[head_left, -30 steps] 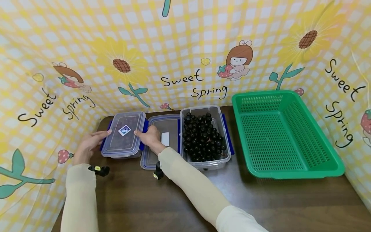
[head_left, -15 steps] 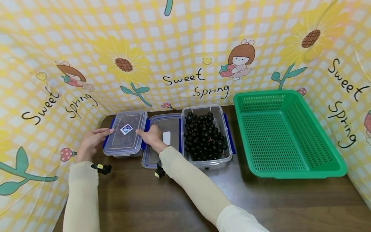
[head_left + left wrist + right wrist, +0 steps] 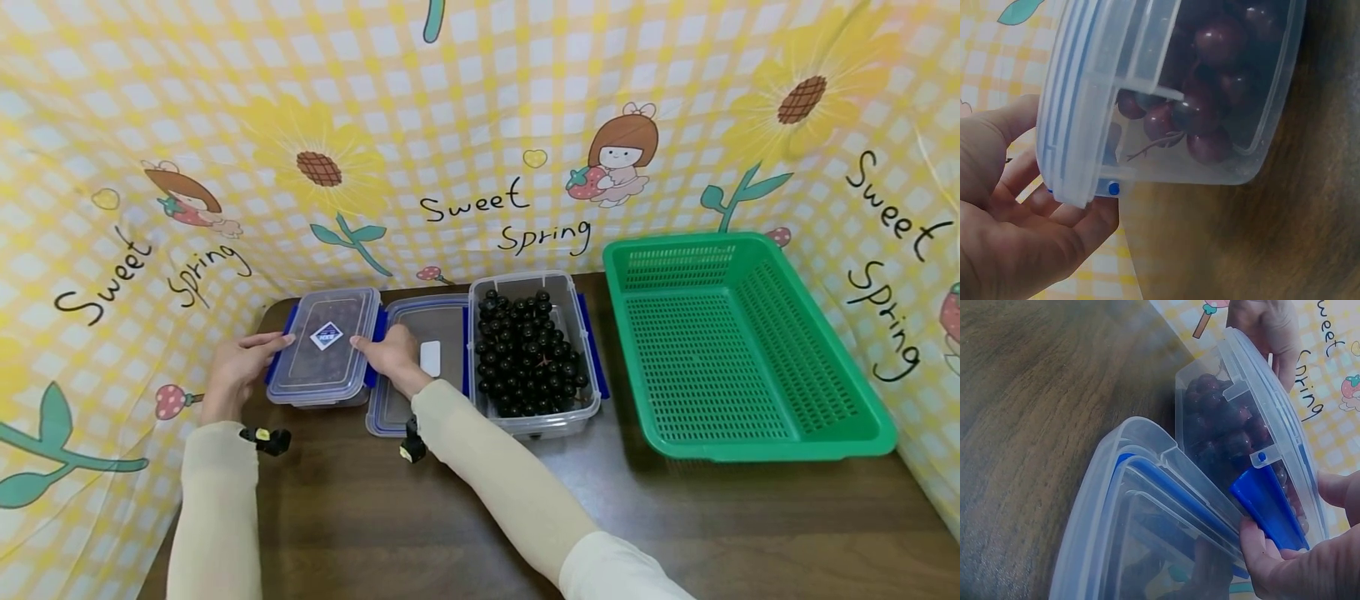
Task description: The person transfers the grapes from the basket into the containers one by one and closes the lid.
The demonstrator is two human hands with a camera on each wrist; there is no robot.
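“Two sides: how held?”
“The fruit box (image 3: pixel 1210 94), at the desk's (image 3: pixel 450 517) left end, is pinched along its edges by left grip (image 3: pixel 234 371) and right grip (image 3: pixel 393 354), both half-closed.”
“Blue latch (image 3: pixel 1269 509)?”
“It should be worked with the lid (image 3: pixel 330 379) held level.”

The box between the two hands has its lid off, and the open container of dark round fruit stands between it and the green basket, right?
Not quite: that box has its lid on, as the head view shows. The open container of dark round fruit does stand between it and the green basket.
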